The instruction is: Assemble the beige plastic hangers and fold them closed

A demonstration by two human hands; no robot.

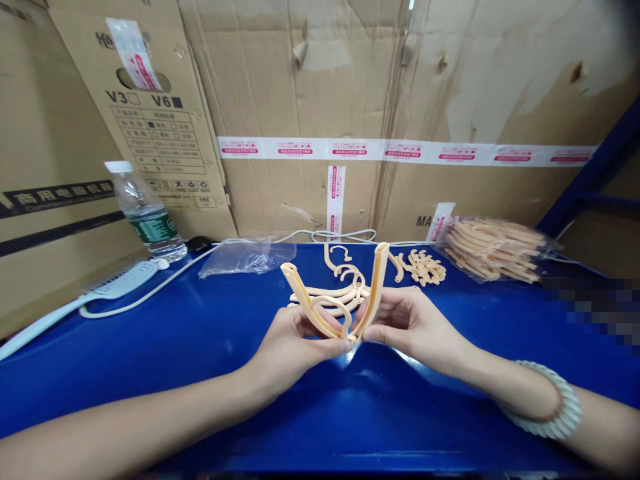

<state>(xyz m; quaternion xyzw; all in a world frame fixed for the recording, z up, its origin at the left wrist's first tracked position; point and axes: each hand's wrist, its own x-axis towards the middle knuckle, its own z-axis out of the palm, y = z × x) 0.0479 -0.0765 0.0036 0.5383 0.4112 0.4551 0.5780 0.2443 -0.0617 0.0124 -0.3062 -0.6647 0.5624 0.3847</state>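
Both hands hold a beige plastic folding clothes hanger point(373, 293) in front of me, its two grooved arms spread upward in a V and its curved hook between them. My left hand point(295, 340) is closed around the lower end of the left arm, thumb near the joint at the bottom. On the other side my right hand point(407, 327) pinches the lower part of the right arm. Behind the hands lie loose hanger arms point(320, 291) and hooks point(341, 252), partly hidden by the held hanger. Several small hooks are heaped in a pile point(425, 268) farther right.
A clear bag of hanger arms point(493, 248) lies at the back right of the blue table point(225, 427). An empty-looking plastic bag point(250, 259), a white cable point(195, 259), a water bottle point(150, 220) and a light blue hairbrush point(120, 283) are left. Cardboard point(310, 87) walls the back.
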